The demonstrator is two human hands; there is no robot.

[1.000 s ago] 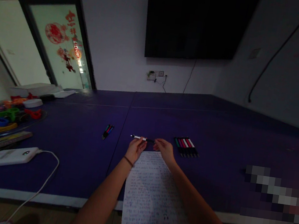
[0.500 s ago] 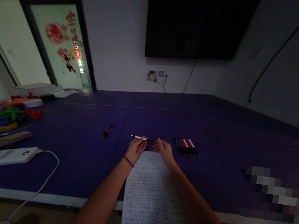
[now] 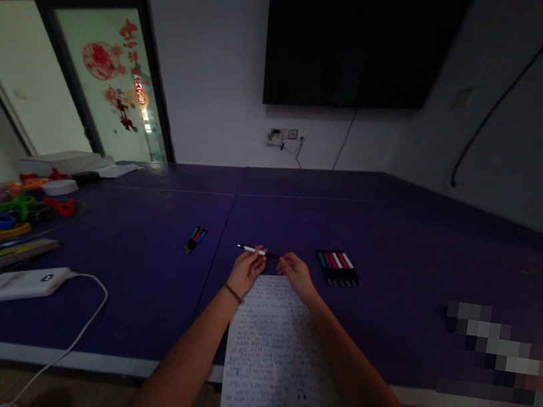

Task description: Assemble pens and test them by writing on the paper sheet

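A white and black pen [image 3: 252, 250] lies level between my two hands, above the far end of a handwritten sheet of paper [image 3: 275, 352]. My left hand [image 3: 247, 269] is closed around the pen's middle. At the pen's black end, the fingertips of my right hand [image 3: 295, 273] are pinched on it. To the right, a row of several pens [image 3: 338, 267] with green, pink and white barrels lies side by side. A smaller group of pens [image 3: 196, 240], with green, red and blue on them, rests to the left.
On the purple table [image 3: 152, 261], a white power bank [image 3: 22, 284] with a cable sits at the left front. Colourful scissors-like items [image 3: 13, 207] are heaped behind it. Papers [image 3: 69, 163] lie at the far left. A black screen [image 3: 359, 41] hangs on the wall.
My right fingers have shifted very slightly left along the pen's black end. The pen, my left hand and the pen groups look the same.
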